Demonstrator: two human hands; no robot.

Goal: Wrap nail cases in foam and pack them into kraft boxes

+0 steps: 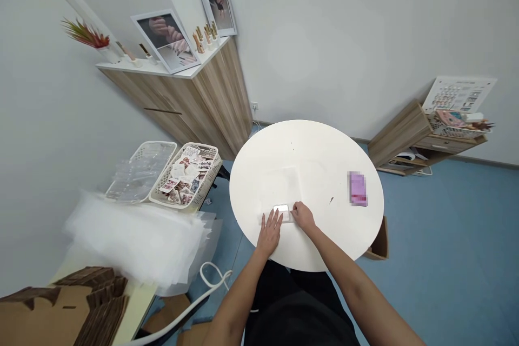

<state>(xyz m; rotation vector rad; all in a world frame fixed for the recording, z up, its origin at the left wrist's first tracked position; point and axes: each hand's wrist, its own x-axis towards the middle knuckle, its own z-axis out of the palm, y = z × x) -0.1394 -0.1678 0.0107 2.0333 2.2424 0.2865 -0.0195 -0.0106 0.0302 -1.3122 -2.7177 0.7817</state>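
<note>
Clear packet sits at the near edge of the worktop, long axis left-right, between both hands. Right hand narrow, pinching its right end. Left hand flat, fingers spread, tips touching its left end. Pink card well apart, to the right.

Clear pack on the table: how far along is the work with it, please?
Done: nothing finished shows on the white table. In hand: the left hand lies flat on the clear pack, and the right hand rests at its right end. Left: a basket of nail cards, a basket of clear trays and the pink item lie untouched.
</note>
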